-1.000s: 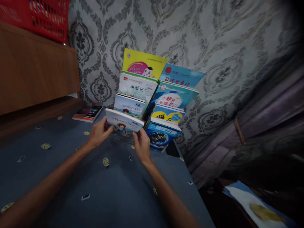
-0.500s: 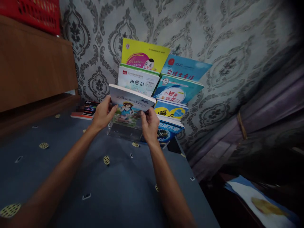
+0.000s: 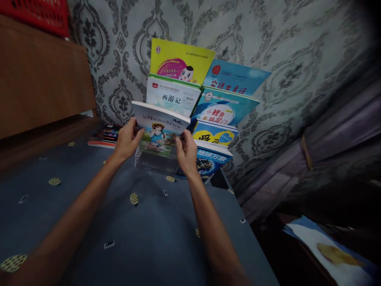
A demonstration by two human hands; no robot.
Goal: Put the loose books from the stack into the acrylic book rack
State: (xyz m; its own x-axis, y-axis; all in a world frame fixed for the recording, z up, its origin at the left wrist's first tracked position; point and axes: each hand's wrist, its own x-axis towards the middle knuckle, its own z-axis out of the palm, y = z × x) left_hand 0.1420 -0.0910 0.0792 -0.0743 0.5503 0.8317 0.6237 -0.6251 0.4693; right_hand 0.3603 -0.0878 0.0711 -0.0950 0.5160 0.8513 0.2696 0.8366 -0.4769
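A book with a girl in a yellow hat on its cover (image 3: 160, 127) is gripped at its left edge by my left hand (image 3: 127, 139) and at its right edge by my right hand (image 3: 187, 151). It leans back at the front left of a clear tiered stand (image 3: 154, 162). Behind it rise a white book (image 3: 171, 97) and a yellow book (image 3: 184, 59). In the right column stand a light blue book (image 3: 238, 77), a teal book (image 3: 229, 107), a yellow and blue book (image 3: 216, 133) and a dark blue book (image 3: 208, 161).
Books lie flat (image 3: 110, 135) left of the stand on the blue patterned cloth (image 3: 160, 230). A wooden cabinet (image 3: 44, 79) with a red basket (image 3: 41, 14) stands at the left. A dark flat object (image 3: 219, 179) lies right of the stand, near a curtain (image 3: 276, 174).
The held book sits slightly lower and further left, tilted more upright so its cover shows more. Both hands still hold it. The view has shifted a little.
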